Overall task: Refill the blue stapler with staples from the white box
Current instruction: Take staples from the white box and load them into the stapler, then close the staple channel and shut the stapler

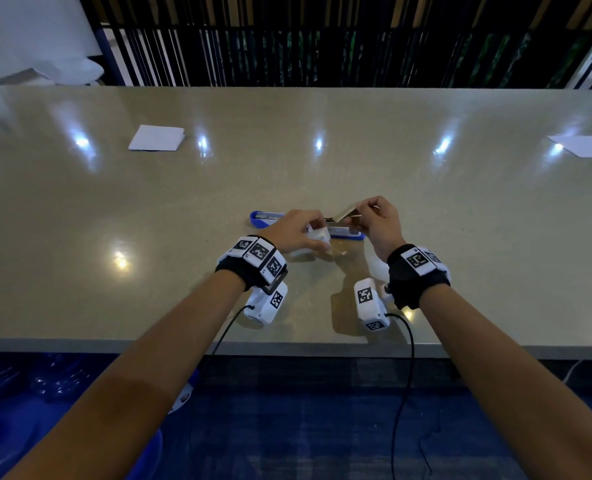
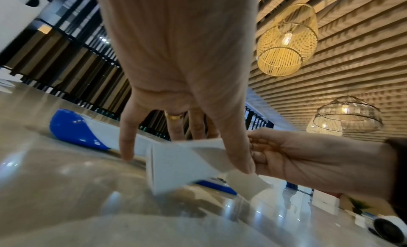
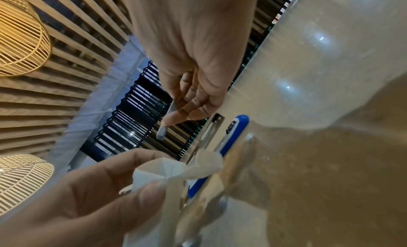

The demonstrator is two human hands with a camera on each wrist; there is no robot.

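Observation:
The blue stapler (image 1: pixel 266 218) lies opened flat on the beige table (image 1: pixel 322 161), just beyond both hands. My left hand (image 1: pixel 317 227) grips the small white box (image 1: pixel 319 234) low over the table; thumb and fingers pinch its sides in the left wrist view, white box (image 2: pixel 182 163), with its end flap open. My right hand (image 1: pixel 355 216) pinches a grey strip of staples (image 1: pixel 345 213) between thumb and fingers, raised just right of the box mouth. In the right wrist view the strip (image 3: pixel 166 123) hangs from the fingertips above the stapler (image 3: pixel 234 134).
A folded white paper (image 1: pixel 156 137) lies at the back left of the table and another sheet (image 1: pixel 587 145) at the far right. A dark slatted railing runs behind the table. The table's near edge (image 1: pixel 287 348) is just under my forearms.

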